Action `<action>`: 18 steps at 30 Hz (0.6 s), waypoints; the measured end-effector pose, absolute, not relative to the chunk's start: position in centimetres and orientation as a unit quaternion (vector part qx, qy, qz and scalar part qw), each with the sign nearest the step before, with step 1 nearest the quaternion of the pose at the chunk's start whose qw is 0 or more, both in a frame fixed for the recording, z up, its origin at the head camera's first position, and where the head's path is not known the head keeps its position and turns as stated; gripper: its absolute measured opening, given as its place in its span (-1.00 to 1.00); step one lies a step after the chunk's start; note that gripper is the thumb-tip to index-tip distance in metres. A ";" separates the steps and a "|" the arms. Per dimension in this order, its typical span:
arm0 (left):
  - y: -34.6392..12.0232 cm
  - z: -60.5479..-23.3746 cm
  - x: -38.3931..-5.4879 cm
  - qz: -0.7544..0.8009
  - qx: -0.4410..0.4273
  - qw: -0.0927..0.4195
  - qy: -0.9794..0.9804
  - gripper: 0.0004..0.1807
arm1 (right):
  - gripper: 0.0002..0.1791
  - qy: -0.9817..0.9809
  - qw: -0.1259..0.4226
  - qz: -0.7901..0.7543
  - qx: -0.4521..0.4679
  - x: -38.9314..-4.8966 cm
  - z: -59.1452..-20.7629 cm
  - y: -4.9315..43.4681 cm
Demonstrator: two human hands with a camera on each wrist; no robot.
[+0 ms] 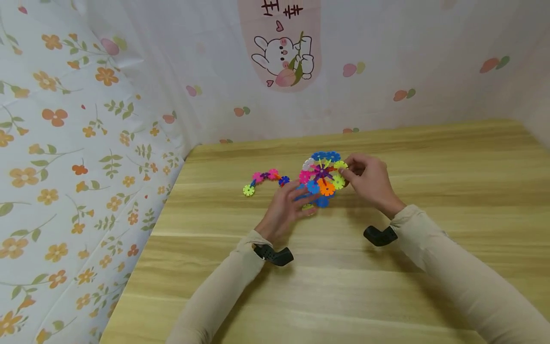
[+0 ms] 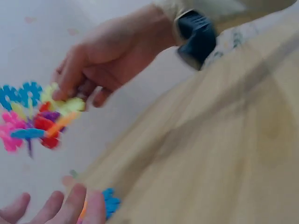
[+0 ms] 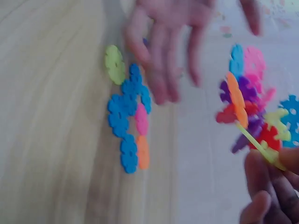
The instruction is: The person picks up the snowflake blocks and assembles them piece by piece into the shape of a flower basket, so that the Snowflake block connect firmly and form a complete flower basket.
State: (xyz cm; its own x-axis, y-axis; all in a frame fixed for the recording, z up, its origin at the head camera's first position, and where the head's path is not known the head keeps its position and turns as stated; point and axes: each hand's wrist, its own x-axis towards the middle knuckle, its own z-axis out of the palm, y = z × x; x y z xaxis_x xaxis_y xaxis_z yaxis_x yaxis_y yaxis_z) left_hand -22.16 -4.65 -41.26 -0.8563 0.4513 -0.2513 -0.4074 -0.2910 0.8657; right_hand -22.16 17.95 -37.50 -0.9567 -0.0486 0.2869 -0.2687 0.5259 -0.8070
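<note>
My right hand pinches a yellow-green disc at the edge of a cluster of interlocking flower-shaped plastic discs. The cluster is held up over the table, with pink, white, blue, orange and yellow-green discs around a purple and red middle. My left hand is just left of it, fingers spread and holding nothing. In the right wrist view, those fingers hang apart from the cluster. Beneath lie several blue discs, a yellow-green disc, a pink one and an orange one, partly hidden in the head view.
A curved chain of joined discs lies on the wooden table left of my left hand. Behind the table hangs a pale patterned cloth with a rabbit drawing, and a flowered cloth hangs along the left side.
</note>
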 end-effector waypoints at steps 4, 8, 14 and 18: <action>-4.7 -41.3 -21.3 0.814 0.024 0.338 0.471 -0.21 | -0.89 -0.855 0.223 0.459 0.094 -22.0 -37.5 17.7; -3.8 -40.1 -21.3 0.829 0.048 0.371 0.416 -0.11 | -0.96 -0.830 0.341 0.418 0.143 -21.3 -37.9 17.3; -2.9 -38.5 -21.6 0.861 0.052 0.347 0.369 -0.13 | -0.82 -0.793 0.421 0.370 0.239 -19.9 -38.7 16.9; -2.7 -38.3 -21.6 0.871 0.028 0.297 0.390 -0.42 | -0.77 -0.799 0.410 0.338 0.283 -19.5 -39.3 17.0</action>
State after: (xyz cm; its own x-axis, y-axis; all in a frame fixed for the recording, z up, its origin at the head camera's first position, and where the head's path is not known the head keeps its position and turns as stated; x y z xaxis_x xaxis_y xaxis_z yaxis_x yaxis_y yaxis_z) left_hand -21.65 -2.72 -38.26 -0.8225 0.5387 -0.1827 -0.4950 -0.5197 0.6963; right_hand -19.50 16.98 -39.33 -0.5042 -0.1750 0.8457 -0.7287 0.6117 -0.3079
